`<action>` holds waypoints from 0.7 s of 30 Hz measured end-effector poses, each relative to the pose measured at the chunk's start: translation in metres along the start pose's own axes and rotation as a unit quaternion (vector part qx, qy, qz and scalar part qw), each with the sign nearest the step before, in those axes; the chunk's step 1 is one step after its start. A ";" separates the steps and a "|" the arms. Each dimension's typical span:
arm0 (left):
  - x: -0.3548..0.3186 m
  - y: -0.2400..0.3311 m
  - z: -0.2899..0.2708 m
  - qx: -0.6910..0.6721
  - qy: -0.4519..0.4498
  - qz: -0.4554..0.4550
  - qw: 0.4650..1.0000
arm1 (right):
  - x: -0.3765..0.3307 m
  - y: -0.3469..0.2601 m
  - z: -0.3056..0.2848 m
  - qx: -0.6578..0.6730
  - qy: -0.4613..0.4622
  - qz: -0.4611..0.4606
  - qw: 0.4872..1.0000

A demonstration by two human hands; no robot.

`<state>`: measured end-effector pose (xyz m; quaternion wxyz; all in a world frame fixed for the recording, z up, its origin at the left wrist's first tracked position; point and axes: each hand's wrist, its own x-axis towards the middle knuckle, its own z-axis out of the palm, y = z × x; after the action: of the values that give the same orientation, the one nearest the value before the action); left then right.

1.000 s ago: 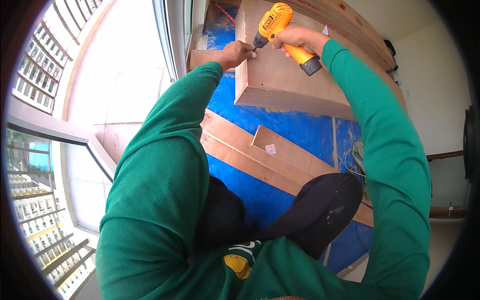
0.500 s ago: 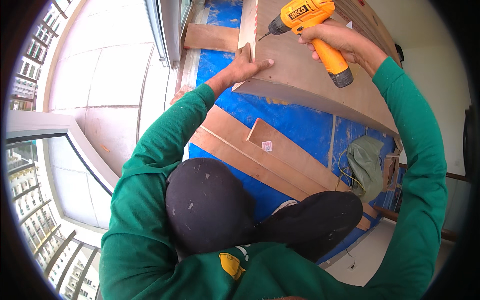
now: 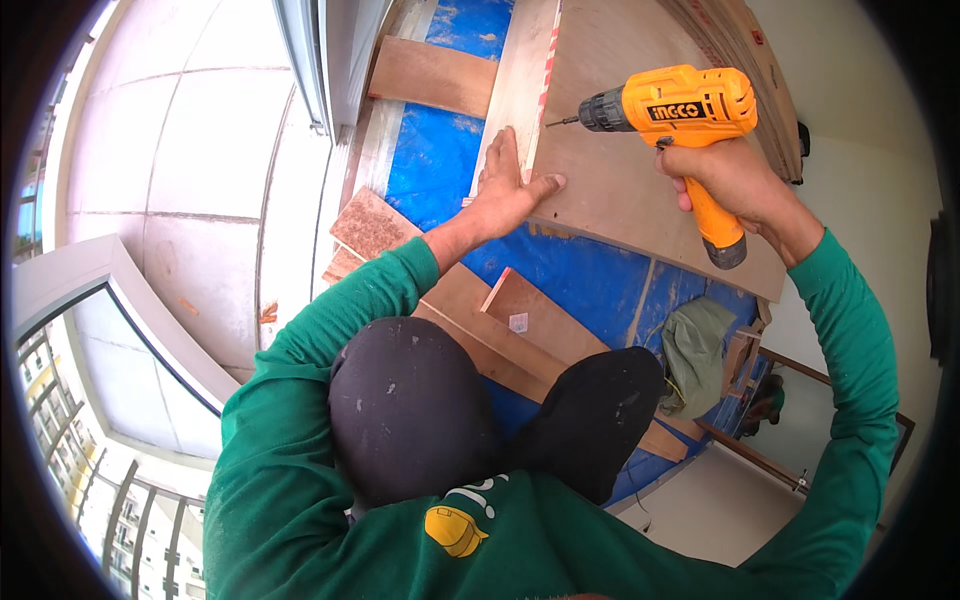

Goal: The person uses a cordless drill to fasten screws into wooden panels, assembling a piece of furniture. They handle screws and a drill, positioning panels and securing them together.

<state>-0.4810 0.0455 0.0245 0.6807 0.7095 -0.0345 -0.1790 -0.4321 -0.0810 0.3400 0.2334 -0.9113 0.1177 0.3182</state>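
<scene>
Holding yellow drill (image 3: pixel 690 88) at upper right with right hand (image 3: pixel 738 185) curled around handle (image 3: pixel 713 212). Touching wooden box (image 3: pixel 630 185) at upper centre with left hand (image 3: pixel 505 195) spread over striped edge (image 3: pixel 549 78). Appears partly done: already box-shaped, with work at drill bit (image 3: pixel 564 121) seemingly unfinished. Cannot confirm contact.

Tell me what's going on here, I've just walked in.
A person in green sleeves sits or crouches by a large wooden box. The right hand grips an orange cordless drill, its bit pointing left toward the box's striped edge; whether the tip touches wood is too fine to tell. The left hand is spread over the box's near corner. Loose boards lie on a blue sheet, near a grey-green bag.
</scene>
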 end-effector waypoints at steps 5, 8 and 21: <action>-0.002 0.003 -0.007 -0.001 -0.014 0.003 1.000 | -0.002 -0.009 0.002 -0.055 -0.016 0.019 0.998; -0.003 0.002 -0.009 -0.001 -0.027 -0.002 1.000 | -0.002 -0.009 0.003 -0.068 -0.005 0.037 0.997; -0.005 0.006 -0.012 0.004 -0.030 -0.004 1.000 | 0.002 -0.007 0.001 -0.032 -0.013 0.053 0.998</action>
<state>-0.4808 0.0576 0.0310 0.6756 0.7069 -0.0523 -0.2027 -0.4282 -0.0752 0.3406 0.1885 -0.9063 0.1530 0.3459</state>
